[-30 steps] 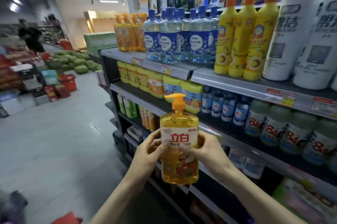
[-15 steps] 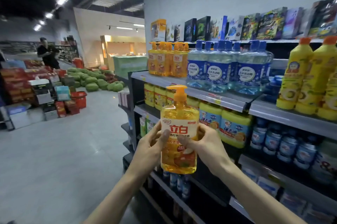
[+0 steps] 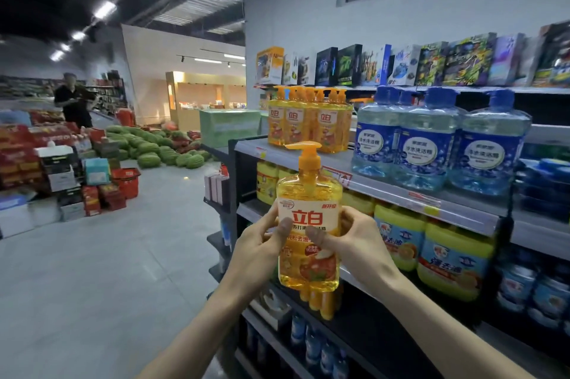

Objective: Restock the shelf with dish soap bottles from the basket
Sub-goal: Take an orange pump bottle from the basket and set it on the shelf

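A person holds an upright dish soap bottle (image 3: 309,193) in front of a grey metal shelf (image 3: 385,190), below the level of the matching bottles (image 3: 308,121) lined up there. The left hand (image 3: 256,250) and right hand (image 3: 354,243) grip it from either side, both thumbs (image 3: 283,226) pressed flat on the front label and the other fingers curled out of sight behind. The bottle is clear, square-shouldered plastic filled with amber liquid, topped by an orange pump and wrapped in a glossy white-and-orange label with red lettering.
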Demonstrator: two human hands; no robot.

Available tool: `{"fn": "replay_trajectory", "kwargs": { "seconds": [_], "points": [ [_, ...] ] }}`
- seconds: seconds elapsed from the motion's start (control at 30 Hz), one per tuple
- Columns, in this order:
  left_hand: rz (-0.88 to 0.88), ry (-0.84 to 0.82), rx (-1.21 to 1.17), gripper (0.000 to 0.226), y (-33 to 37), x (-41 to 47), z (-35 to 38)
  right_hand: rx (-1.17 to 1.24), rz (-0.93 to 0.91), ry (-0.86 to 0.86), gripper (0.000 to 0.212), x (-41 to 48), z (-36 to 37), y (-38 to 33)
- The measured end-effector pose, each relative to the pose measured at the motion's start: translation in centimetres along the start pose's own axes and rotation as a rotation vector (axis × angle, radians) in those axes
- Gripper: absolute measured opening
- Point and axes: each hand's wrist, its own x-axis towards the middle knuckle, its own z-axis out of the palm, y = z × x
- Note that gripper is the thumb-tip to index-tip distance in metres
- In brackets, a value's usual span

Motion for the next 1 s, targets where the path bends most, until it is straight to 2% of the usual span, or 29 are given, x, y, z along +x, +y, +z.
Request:
{"fn": "replay_trajectory", "kwargs": {
  "seconds": [0.17,0.47,0.57,0.7,0.83,1.0],
  "points": [
    [0.060,0.003,0.048,0.057,-0.5,6.9,-1.8,0.000,-0.049,0.009,0.065,7.3,0.9,0.9],
    [0.174,-0.053,0.011,0.030,-0.7,21.8,-2.8,-0.015,-0.187,0.027,0.068,21.8,-0.6,1.4],
    [0.215,-0.071,0.014,0.036,-1.5,25.6,-3.0,-0.051,-0.234,0.044,0.066,25.4,-1.0,2.0],
    [0.320,-0.050,0.027,0.068,-2.5,30.0,-3.5,-0.191,-0.320,0.101,0.060,29.3,-1.3,2.9],
    [0.387,-0.066,-0.002,0.065,-4.1,34.3,-3.9,-0.339,-0.390,0.209,0.058,32.6,-0.7,4.1],
    [0.398,-0.147,-0.054,0.065,-5.0,40.1,-4.5,-0.449,-0.363,0.300,0.059,36.4,-0.4,4.5]
  ]
}}
